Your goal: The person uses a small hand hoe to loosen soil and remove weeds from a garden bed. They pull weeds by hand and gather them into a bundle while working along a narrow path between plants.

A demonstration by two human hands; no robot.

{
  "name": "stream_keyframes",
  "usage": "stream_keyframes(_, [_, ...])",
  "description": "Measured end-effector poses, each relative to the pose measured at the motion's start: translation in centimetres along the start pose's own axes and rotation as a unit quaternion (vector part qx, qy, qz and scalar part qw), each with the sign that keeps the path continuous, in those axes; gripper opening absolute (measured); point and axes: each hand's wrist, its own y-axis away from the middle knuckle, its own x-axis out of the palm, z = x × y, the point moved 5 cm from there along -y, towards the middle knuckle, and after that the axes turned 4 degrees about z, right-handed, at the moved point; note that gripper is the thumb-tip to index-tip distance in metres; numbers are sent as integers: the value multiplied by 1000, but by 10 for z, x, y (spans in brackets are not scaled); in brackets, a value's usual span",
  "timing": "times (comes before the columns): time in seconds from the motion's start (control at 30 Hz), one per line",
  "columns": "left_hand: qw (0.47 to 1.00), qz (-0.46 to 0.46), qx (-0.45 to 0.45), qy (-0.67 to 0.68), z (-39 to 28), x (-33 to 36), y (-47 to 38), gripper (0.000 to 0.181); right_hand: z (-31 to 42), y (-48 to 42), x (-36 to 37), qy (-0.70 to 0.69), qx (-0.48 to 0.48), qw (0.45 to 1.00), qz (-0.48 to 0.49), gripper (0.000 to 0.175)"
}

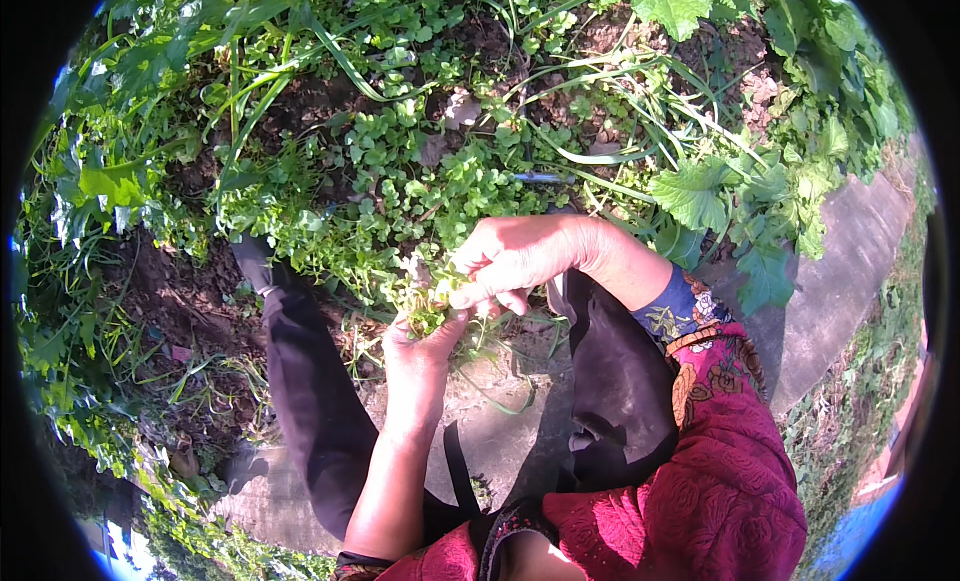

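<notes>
A small bunch of leafy green plants (424,311), with some pale stems or roots, is in my left hand (420,356), held between the thumb and the fingers. From the right, my right hand (514,258) reaches over and pinches at the same bunch with thumb and forefinger; its other fingers are curled beneath. The exact grip of the fingertips is partly hidden by leaves. Just beyond both hands grows a dense patch of low, round-leaved green plants (390,176) in brown soil.
Long thin-leaved plants (637,108) arch over the soil, and broad-leaved plants (697,194) grow at the right. A blue-white thin object (541,178) lies among the greens. My dark-trousered legs (315,386) flank a concrete strip (480,401). A dry leaf (460,109) rests farther off.
</notes>
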Motion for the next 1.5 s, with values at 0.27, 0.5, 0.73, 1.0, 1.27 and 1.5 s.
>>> stream_keyframes(0.27, [999, 16, -48, -13, 0, -1, 4, 25, 10, -14, -183, 632, 138, 565, -512, 22])
stream_keyframes(0.5, [998, 30, -57, 27, -1, 1, 6, 26, -25, -6, -225, -178, -193, 785, -562, 13])
stream_keyframes(0.73, [999, 26, -34, 29, -7, 1, 5, 31, -11, 31, -144, 3, -112, 866, -487, 11])
stream_keyframes(1.0, [998, 30, -46, 6, -5, 4, 1, 28, -5, -11, 13, 120, -127, 974, -143, 15])
stream_keyframes(1.27, [997, 4, -72, 3, 4, 2, 1, 20, -1, -2, -165, 303, -14, 697, -649, 15])
stream_keyframes(1.5, [995, 0, -96, -23, 5, 0, 3, 23, 5, -38, -206, 352, 40, 711, -608, 17])
